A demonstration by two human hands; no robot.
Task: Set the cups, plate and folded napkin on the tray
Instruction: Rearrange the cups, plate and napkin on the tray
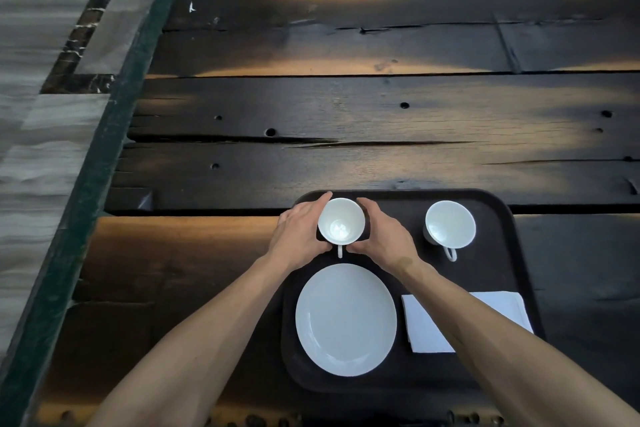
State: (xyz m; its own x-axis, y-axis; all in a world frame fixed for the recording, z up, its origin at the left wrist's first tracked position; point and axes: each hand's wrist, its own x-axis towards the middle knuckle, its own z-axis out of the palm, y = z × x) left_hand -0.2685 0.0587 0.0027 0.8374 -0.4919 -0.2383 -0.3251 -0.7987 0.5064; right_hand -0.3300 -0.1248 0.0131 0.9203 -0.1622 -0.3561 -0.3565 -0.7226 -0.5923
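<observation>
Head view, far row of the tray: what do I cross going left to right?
left hand → left cup, held between both hands → right hand → right cup, standing free on the tray.

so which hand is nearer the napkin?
Right. The right hand grips the left cup from its right side, and its forearm crosses over the napkin. The left hand is on the cup's far side, farther from the napkin.
</observation>
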